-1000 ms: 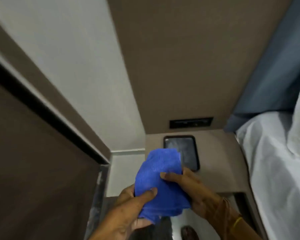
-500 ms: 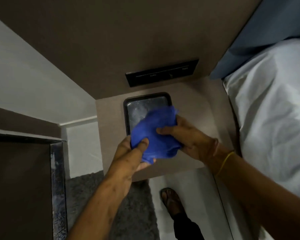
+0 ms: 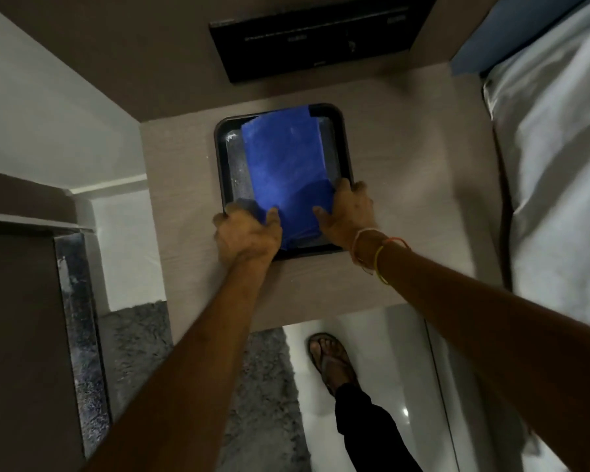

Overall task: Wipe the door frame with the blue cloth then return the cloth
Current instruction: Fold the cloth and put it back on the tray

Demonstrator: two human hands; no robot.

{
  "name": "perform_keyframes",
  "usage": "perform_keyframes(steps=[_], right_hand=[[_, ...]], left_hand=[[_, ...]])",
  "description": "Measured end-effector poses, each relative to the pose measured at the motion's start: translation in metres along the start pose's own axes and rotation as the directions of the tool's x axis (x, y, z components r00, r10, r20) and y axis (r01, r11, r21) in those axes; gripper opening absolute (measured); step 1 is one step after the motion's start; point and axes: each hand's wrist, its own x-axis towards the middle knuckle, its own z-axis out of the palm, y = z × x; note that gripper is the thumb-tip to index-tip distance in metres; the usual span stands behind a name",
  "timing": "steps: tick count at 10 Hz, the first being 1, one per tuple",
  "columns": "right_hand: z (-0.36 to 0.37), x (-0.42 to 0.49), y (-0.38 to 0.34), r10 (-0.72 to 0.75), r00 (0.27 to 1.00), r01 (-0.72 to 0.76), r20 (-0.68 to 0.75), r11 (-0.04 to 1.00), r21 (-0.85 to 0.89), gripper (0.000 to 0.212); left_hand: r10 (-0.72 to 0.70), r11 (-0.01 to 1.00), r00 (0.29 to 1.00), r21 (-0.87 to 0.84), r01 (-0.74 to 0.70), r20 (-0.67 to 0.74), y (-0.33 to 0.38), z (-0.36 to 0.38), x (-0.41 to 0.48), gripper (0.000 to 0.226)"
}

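The blue cloth (image 3: pixel 285 168) lies spread flat in a black tray (image 3: pixel 345 155) on the beige bedside table (image 3: pixel 406 172). My left hand (image 3: pixel 247 235) grips the cloth's near left corner at the tray's front rim. My right hand (image 3: pixel 348 214) holds the cloth's near right edge, with bracelets at the wrist. The far end of the cloth reaches the tray's back rim. The door frame (image 3: pixel 79 321) stands at the left, dark with a worn metal strip.
A black panel (image 3: pixel 315 39) is set in the wall behind the table. A bed with white sheets (image 3: pixel 556 165) fills the right side. Below the table are a grey rug (image 3: pixel 263 396) and my sandalled foot (image 3: pixel 331 361) on white floor.
The view has tilted down from the wall to the table. Both hands carried the bunched cloth forward and down, and it now lies spread out in the tray.
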Motion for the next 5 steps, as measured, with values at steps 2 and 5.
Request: perform_keyframes(steps=[2,5], right_hand=[[0.010,-0.005,-0.002,-0.073,0.997,0.072,-0.021,0.997,-0.039,0.054],[0.002,-0.029,-0.001,-0.079,0.995,0.075,-0.059,0.995,-0.068,0.053]], left_hand=[[-0.024,0.998,0.995,-0.051,0.029,0.092,0.002,0.015,0.010,0.043],[0.204,0.972,0.979,0.122,-0.203,0.001,-0.011,-0.011,-0.012,0.047]])
